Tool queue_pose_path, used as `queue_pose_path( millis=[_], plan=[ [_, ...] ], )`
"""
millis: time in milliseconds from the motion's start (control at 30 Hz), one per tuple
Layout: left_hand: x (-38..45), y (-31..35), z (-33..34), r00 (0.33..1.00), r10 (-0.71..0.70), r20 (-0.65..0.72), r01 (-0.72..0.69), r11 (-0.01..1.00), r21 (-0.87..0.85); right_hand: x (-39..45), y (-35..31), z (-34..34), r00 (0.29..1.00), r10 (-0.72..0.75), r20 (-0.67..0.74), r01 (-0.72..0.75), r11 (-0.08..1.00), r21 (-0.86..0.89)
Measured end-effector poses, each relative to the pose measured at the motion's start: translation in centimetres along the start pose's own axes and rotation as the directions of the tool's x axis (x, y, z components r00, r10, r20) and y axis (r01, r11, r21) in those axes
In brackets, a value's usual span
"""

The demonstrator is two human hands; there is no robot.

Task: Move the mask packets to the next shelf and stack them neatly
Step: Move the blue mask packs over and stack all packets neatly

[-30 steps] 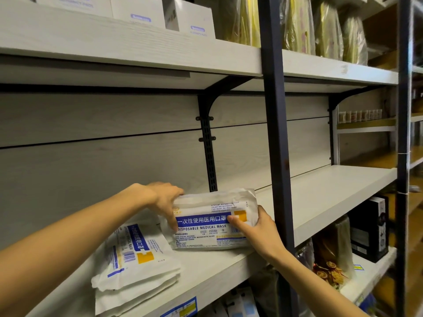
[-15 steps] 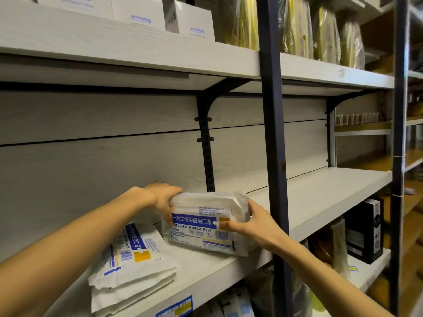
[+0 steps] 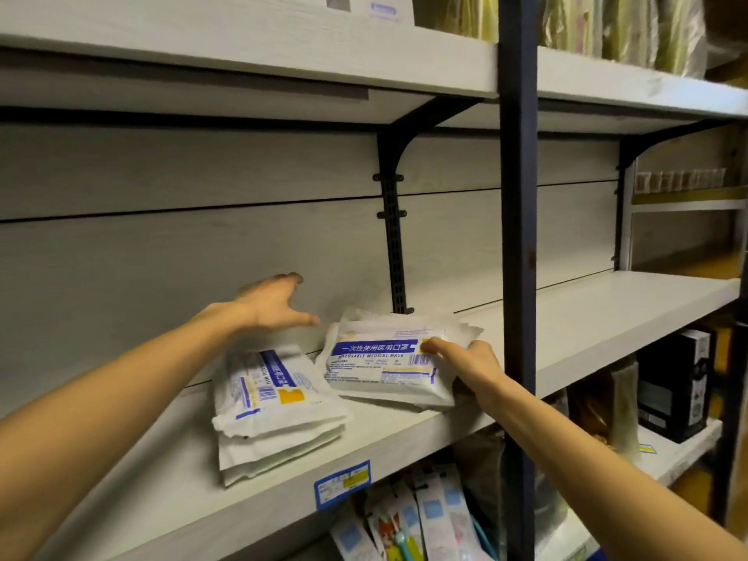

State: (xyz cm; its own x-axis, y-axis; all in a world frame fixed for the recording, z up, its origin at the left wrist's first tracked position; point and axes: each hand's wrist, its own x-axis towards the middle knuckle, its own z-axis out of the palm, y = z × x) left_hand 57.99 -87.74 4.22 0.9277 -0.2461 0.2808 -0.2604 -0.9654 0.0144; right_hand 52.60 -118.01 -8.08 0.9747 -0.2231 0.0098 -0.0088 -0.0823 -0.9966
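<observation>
- Pale grey wood-grain shelf board [image 3: 404,439], middle level of a rack; dark blue metal upright post [image 3: 518,236] crosses in front of it, right of centre.
- 2 heaps of flat white plastic mask packets with blue title bands and yellow squares lie on that board, both left of the post.
- Right heap of mask packets [image 3: 388,368]: top packet face up, print reading "DISPOSABLE MEDICAL MASK"; at least 1 more packet edge shows beneath; heap sits just in front of the black slotted wall bracket [image 3: 394,244].
- Left heap of mask packets [image 3: 275,402]: several packets, turned at an angle, edges uneven; close beside the right heap, touching or not cannot be told.
- Right hand [image 3: 469,364]: at the right end of the right heap; thumb on the top face near the yellow square, fingers curled round the heap's end; it grips the packets.
- Left hand [image 3: 269,303]: in the air above the gap behind the 2 heaps, fingers spread and straight, holding nothing; blurred.
- Blue and yellow price label [image 3: 342,483] on the board's front edge.
- Upper shelf: white boxes, yellow wrapped goods; lower shelf: hanging packets, a black box [image 3: 674,382].
</observation>
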Motion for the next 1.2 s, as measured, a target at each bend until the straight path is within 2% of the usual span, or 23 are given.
queue_pose_path(
  millis=[167, 300, 367, 467, 600, 667, 767, 867, 933, 1100, 1200],
  plan=[
    [-1.9, -2.5, -1.0, 1.0, 0.001, -0.024, -0.002, 1.0, -0.027, 0.9, -0.2, 0.7, 0.999, -0.032, -0.024, 0.028, 0.99, -0.14],
    [-2.8, -0.3, -1.2, 0.995, 0.085, 0.055, -0.082, 0.995, -0.065, 0.1, 0.2, 1.0, 0.971, -0.192, -0.139, 0.156, 0.959, -0.238],
    [-3.1, 2.1, -1.0, 0.977, 0.139, 0.161, -0.14, 0.99, -0.007, -0.5, -0.3, 0.8, 0.966, -0.199, -0.162, 0.159, 0.96, -0.229],
    [-2.9, 6.1, 0.0, 0.936, 0.17, 0.309, -0.203, 0.976, 0.078, -1.0, -1.0, 0.6, 0.973, -0.149, -0.178, 0.101, 0.961, -0.256],
    [-1.6, 8.7, 2.4, 0.861, 0.085, 0.501, -0.129, 0.99, 0.053, -0.5, -1.9, 0.2, 0.998, 0.004, -0.064, -0.025, 0.946, -0.324],
    [-1.2, 9.2, 3.3, 0.832, 0.056, 0.552, -0.118, 0.99, 0.077, -0.3, -2.7, -0.1, 0.999, 0.035, -0.027, -0.043, 0.926, -0.375],
    [-0.8, 9.4, 4.0, 0.82, 0.063, 0.569, -0.139, 0.986, 0.092, 0.4, -3.8, -0.1, 0.996, 0.08, 0.036, -0.055, 0.888, -0.456],
    [-0.4, 9.2, 4.2, 0.815, 0.111, 0.569, -0.169, 0.984, 0.051, 1.0, -5.0, -0.1, 0.969, 0.226, 0.103, -0.145, 0.85, -0.506],
    [-0.2, 9.0, 4.6, 0.82, 0.15, 0.553, -0.194, 0.981, 0.022, 1.3, -5.4, -0.2, 0.946, 0.282, 0.158, -0.155, 0.825, -0.544],
    [0.3, 8.9, 4.9, 0.823, 0.188, 0.536, -0.23, 0.973, 0.012, 2.2, -5.5, -0.1, 0.919, 0.298, 0.258, -0.112, 0.824, -0.555],
    [0.8, 8.8, 4.4, 0.819, 0.184, 0.543, -0.214, 0.977, -0.008, 2.8, -4.7, 0.1, 0.937, 0.277, 0.211, -0.123, 0.831, -0.543]
  ],
)
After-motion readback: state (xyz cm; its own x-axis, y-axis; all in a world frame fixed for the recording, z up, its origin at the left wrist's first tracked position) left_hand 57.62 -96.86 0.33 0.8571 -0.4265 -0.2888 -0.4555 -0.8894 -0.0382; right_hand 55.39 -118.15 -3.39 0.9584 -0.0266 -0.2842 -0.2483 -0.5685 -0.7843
